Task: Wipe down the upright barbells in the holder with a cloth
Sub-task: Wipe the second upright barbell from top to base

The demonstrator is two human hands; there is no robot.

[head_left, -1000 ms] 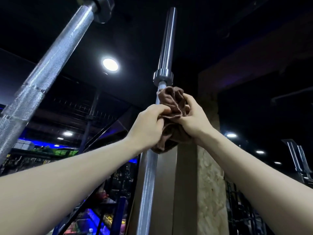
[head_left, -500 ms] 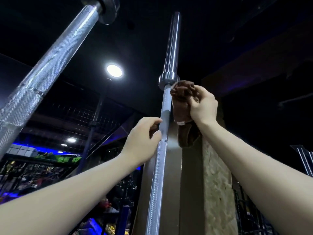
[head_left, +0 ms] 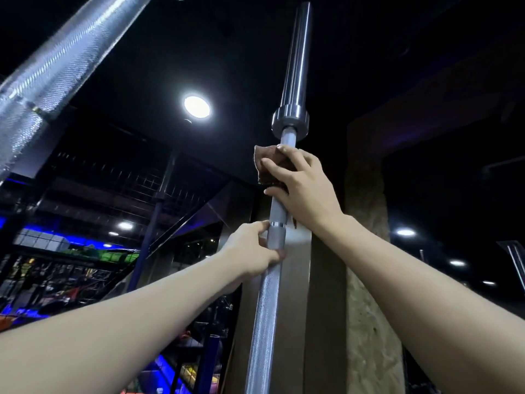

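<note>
Overhead a dark ceiling carries a round lamp (head_left: 197, 106), with blue-lit gym racks low on the left. The upright barbell (head_left: 262, 322) rises before you beside a rough pillar (head_left: 366, 322). Your right hand (head_left: 305, 189) wraps the brown cloth (head_left: 268, 166) around the smooth shaft just below the collar (head_left: 290, 118), its grip closed on cloth and bar together. Your left hand (head_left: 251, 250) grips the knurled shaft lower down, fingers curled round it. A second barbell (head_left: 56, 69) slants across the upper left.
</note>
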